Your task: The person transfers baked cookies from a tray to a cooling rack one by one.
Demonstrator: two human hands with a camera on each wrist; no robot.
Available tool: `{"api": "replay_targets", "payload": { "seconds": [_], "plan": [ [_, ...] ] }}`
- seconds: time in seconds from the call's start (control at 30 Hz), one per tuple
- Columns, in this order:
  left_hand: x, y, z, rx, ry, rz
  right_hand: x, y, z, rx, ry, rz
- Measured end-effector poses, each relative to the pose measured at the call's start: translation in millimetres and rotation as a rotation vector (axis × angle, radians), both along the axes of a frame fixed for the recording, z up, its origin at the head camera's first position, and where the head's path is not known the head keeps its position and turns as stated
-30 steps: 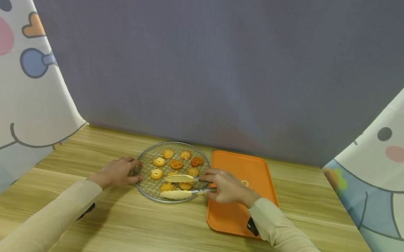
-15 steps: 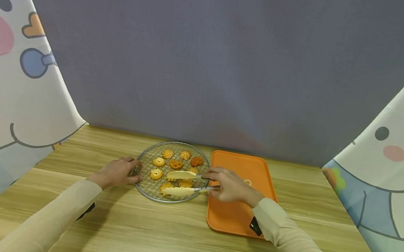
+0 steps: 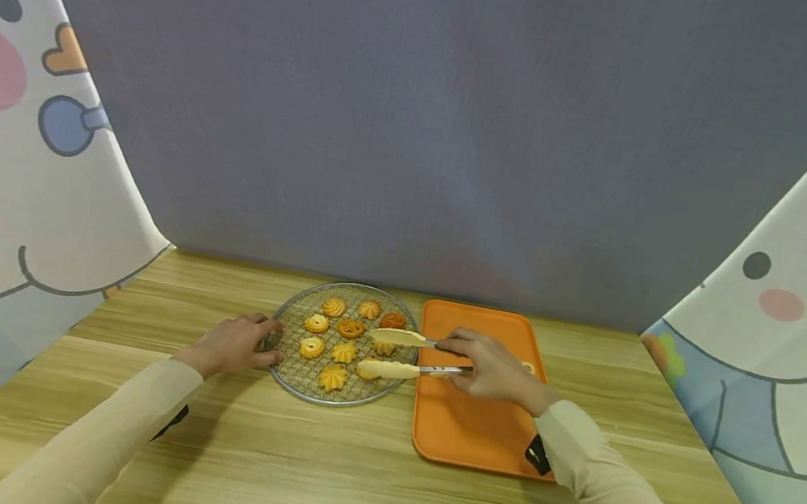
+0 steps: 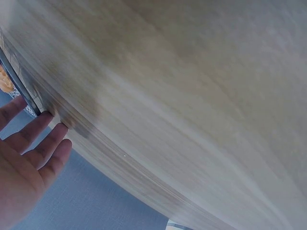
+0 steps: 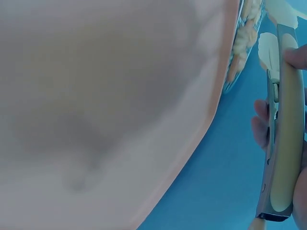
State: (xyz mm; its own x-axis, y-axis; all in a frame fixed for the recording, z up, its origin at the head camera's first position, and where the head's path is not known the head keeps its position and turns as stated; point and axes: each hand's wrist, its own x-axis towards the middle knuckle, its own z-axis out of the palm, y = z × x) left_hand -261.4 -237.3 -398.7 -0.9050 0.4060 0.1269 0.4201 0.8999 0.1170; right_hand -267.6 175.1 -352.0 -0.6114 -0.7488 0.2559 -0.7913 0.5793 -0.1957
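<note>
My right hand (image 3: pixel 491 368) holds a pair of tongs (image 3: pixel 396 370) with cream-coloured tips and metal arms. Their two arms are spread apart over the right part of a round wire rack (image 3: pixel 297 379). One tip lies by an oval cookie (image 3: pixel 363 370); whether it touches the cookie I cannot tell. The right wrist view shows the tongs' long handle (image 5: pixel 288 134) in my grip. My left hand (image 3: pixel 235 343) is at the rack's left rim. In the left wrist view its fingers (image 4: pixel 53 143) are fairly straight and touch the rim; the thumb is hidden there.
Several cookies of different shapes lie on the rack, among them a star-shaped cookie (image 3: pixel 333 377) and a brown pretzel-shaped cookie (image 3: pixel 351 328). Right of the rack lies an orange tray (image 3: pixel 464 436), under my right hand. A grey cloth wall (image 3: pixel 415 161) stands behind the wooden table (image 3: pixel 286 473).
My right hand and the tongs have shifted to the right, further over the tray, uncovering cookies at the rack's lower middle. My left hand stays at the rim.
</note>
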Motion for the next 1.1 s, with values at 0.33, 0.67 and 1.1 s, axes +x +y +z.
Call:
{"api": "replay_targets", "payload": {
  "seconds": [0.33,0.67,1.1],
  "plan": [
    [0.9,0.5,2.4,-0.006,0.0,0.006,-4.5,43.4,-4.2,-0.083,-0.039,-0.118],
    [0.2,0.8,2.7,-0.006,0.002,0.005,-7.6,91.9,-9.7,-0.139,0.008,-0.241],
    [-0.2,0.4,1.2,-0.009,0.002,0.008,-6.1,146.4,-21.3,-0.196,0.102,-0.393]
  ]
}}
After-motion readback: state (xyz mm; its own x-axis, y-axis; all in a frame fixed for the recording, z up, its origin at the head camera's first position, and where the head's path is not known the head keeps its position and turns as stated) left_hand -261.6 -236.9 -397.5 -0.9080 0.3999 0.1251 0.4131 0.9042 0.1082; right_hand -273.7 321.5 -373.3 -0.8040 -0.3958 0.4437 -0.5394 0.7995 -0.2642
